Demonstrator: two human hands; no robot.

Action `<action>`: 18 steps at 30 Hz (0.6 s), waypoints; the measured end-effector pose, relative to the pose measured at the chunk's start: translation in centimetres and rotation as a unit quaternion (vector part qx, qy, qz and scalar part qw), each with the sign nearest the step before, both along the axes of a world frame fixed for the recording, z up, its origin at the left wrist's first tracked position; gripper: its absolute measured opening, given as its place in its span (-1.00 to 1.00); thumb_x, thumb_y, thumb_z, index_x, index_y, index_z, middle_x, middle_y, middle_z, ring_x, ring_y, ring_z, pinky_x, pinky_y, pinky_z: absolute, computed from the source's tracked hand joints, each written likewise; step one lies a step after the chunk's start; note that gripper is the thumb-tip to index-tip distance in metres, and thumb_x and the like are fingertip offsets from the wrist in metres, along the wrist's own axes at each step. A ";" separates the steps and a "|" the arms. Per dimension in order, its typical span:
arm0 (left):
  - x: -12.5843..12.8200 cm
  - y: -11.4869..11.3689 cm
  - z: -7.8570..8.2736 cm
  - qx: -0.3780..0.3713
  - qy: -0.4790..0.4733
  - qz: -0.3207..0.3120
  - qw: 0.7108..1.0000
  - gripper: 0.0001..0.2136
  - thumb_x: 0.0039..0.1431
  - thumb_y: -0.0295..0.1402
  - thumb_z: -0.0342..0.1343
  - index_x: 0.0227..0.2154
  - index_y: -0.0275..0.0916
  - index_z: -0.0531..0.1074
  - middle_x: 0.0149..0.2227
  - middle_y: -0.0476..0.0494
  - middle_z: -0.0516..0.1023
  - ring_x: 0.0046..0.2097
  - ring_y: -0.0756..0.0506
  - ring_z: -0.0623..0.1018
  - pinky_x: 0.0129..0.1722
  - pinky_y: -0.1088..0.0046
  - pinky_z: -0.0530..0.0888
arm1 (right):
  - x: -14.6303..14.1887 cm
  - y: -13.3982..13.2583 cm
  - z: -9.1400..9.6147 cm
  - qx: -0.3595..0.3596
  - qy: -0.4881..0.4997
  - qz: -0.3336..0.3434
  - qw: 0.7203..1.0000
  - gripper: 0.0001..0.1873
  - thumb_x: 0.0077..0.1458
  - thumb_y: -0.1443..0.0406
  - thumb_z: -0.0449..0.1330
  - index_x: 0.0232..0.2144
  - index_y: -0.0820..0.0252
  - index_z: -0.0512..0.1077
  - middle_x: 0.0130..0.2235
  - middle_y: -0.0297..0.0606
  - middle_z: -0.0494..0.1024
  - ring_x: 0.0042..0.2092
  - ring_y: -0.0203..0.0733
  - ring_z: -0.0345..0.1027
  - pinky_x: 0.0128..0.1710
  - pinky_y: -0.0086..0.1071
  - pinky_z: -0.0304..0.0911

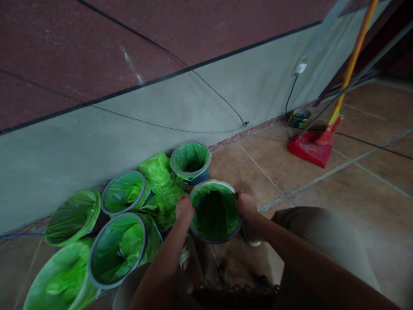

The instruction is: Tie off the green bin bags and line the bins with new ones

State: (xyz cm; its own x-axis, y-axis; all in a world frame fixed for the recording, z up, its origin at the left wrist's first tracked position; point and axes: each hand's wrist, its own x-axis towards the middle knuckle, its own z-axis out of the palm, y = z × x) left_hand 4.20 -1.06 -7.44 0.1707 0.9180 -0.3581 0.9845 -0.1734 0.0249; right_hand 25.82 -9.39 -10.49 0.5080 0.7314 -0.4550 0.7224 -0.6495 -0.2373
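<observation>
A round bin point(214, 212) with a grey rim ring and a green plastic liner stands on the tiled floor in front of me. My left hand point(184, 209) is closed on the left side of its rim. At the right side of the rim, my right hand point(246, 206) grips the ring with curled fingers. The liner hangs down inside the bin and looks empty.
Several more green-lined bins point(190, 160) point(124, 191) point(116, 249) stand in a cluster to the left along the grey wall point(129, 137), with loose green bags point(159, 172) between them. A red dustpan point(310, 148) and an orange-handled broom point(351, 64) stand at the right. Cables run along the wall.
</observation>
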 end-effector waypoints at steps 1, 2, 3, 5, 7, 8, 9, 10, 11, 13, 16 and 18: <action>0.0 0.0 0.0 0.009 0.002 0.007 1.000 -0.64 0.14 -0.62 -0.02 0.01 -0.37 0.32 0.00 -0.38 0.46 -0.03 -0.12 0.56 -0.07 0.46 0.45 | 0.0 0.0 0.0 0.003 -0.002 -0.003 1.000 -0.63 0.25 0.32 -0.01 0.02 0.33 0.41 -0.10 0.08 0.56 -0.10 -0.06 0.50 -0.19 -0.36 0.32; 0.1 -0.1 -0.1 0.018 0.003 0.014 1.000 -0.65 0.13 -0.64 -0.02 -0.01 -0.38 0.32 0.01 -0.39 0.44 -0.03 -0.12 0.56 -0.08 0.46 0.45 | 0.0 0.1 0.0 0.006 -0.003 -0.005 1.000 -0.62 0.25 0.32 -0.01 0.04 0.34 0.39 -0.08 0.09 0.55 -0.10 -0.06 0.50 -0.18 -0.36 0.32; 0.1 -0.1 -0.1 0.029 0.003 0.021 0.999 -0.65 0.12 -0.64 -0.02 -0.02 -0.39 0.31 0.01 -0.40 0.43 -0.03 -0.12 0.55 -0.08 0.46 0.45 | 0.0 0.1 -0.1 0.010 -0.004 -0.007 1.000 -0.61 0.24 0.32 -0.02 0.06 0.35 0.37 -0.07 0.09 0.54 -0.09 -0.07 0.49 -0.18 -0.37 0.31; 0.2 -0.1 -0.3 0.044 0.002 0.024 0.999 -0.65 0.11 -0.65 -0.03 -0.01 -0.42 0.29 0.00 -0.42 0.42 0.01 -0.13 0.53 -0.06 0.47 0.44 | 0.1 0.2 -0.2 0.018 -0.007 -0.012 1.000 -0.60 0.24 0.34 -0.04 0.08 0.36 0.33 -0.05 0.09 0.51 -0.09 -0.10 0.49 -0.17 -0.38 0.31; 0.2 -0.1 -0.4 0.045 0.001 0.016 0.999 -0.68 0.13 -0.65 -0.05 -0.03 -0.43 0.28 -0.02 -0.42 0.43 0.04 -0.14 0.51 -0.03 0.48 0.42 | 0.1 0.3 -0.3 0.021 -0.012 -0.013 1.000 -0.61 0.25 0.37 -0.08 0.07 0.37 0.32 -0.05 0.10 0.50 -0.09 -0.11 0.48 -0.17 -0.38 0.30; 0.2 0.0 -0.4 0.043 0.001 0.013 0.999 -0.70 0.15 -0.64 -0.06 -0.04 -0.43 0.29 -0.03 -0.42 0.43 0.04 -0.14 0.51 -0.02 0.47 0.42 | 0.1 0.3 -0.4 0.020 -0.012 -0.011 1.000 -0.61 0.25 0.38 -0.09 0.06 0.37 0.33 -0.05 0.11 0.50 -0.09 -0.11 0.48 -0.16 -0.38 0.30; 0.2 0.0 -0.4 0.041 0.001 0.013 0.999 -0.71 0.17 -0.63 -0.06 -0.04 -0.43 0.29 -0.03 -0.42 0.44 0.03 -0.14 0.52 -0.03 0.47 0.42 | 0.1 0.3 -0.5 0.018 -0.011 -0.008 1.000 -0.61 0.25 0.39 -0.10 0.05 0.38 0.34 -0.06 0.11 0.51 -0.09 -0.11 0.48 -0.16 -0.37 0.30; 0.1 0.0 -0.4 0.039 0.002 0.016 0.999 -0.72 0.18 -0.62 -0.07 -0.05 -0.42 0.29 -0.03 -0.41 0.45 0.01 -0.14 0.53 -0.04 0.46 0.43 | 0.1 0.3 -0.5 0.018 -0.008 -0.005 1.000 -0.62 0.25 0.40 -0.10 0.04 0.38 0.35 -0.07 0.10 0.51 -0.09 -0.11 0.48 -0.16 -0.37 0.30; 0.1 0.1 -0.4 0.039 0.002 0.020 0.999 -0.73 0.19 -0.61 -0.08 -0.05 -0.40 0.30 -0.03 -0.40 0.45 0.00 -0.14 0.55 -0.06 0.45 0.45 | 0.1 0.3 -0.5 0.020 -0.003 -0.005 1.000 -0.62 0.25 0.41 -0.10 0.03 0.38 0.36 -0.08 0.10 0.52 -0.09 -0.11 0.49 -0.16 -0.38 0.30; 0.1 0.1 -0.4 0.039 0.002 0.029 0.999 -0.73 0.20 -0.61 -0.09 -0.05 -0.38 0.31 -0.03 -0.39 0.47 -0.02 -0.15 0.57 -0.09 0.43 0.47 | 0.0 0.2 -0.5 0.023 0.002 -0.012 1.000 -0.62 0.27 0.40 -0.10 0.03 0.37 0.37 -0.10 0.08 0.54 -0.10 -0.12 0.49 -0.16 -0.39 0.30; 0.1 0.1 -0.5 0.040 0.001 0.029 0.999 -0.73 0.18 -0.60 -0.07 -0.06 -0.39 0.33 -0.06 -0.39 0.49 -0.03 -0.18 0.59 -0.11 0.40 0.49 | 0.0 0.0 -0.3 0.025 0.004 -0.019 0.999 -0.64 0.29 0.37 -0.08 0.02 0.35 0.40 -0.11 0.06 0.55 -0.11 -0.13 0.49 -0.16 -0.40 0.31; 0.1 0.1 -0.5 0.037 0.000 0.027 0.999 -0.74 0.17 -0.59 -0.05 -0.07 -0.40 0.34 -0.08 -0.39 0.51 -0.04 -0.19 0.59 -0.10 0.38 0.50 | 0.0 -0.1 -0.1 0.031 0.012 -0.015 0.999 -0.65 0.30 0.34 -0.06 0.01 0.35 0.41 -0.12 0.04 0.56 -0.11 -0.12 0.48 -0.14 -0.39 0.31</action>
State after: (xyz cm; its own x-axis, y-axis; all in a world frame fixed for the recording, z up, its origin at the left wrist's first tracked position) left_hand 4.29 -1.00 -7.90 0.1208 0.9499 -0.2882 0.9924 -0.1220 0.0137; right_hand 25.84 -9.47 -10.60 0.5193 0.7436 -0.4212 0.6969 -0.6537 -0.2948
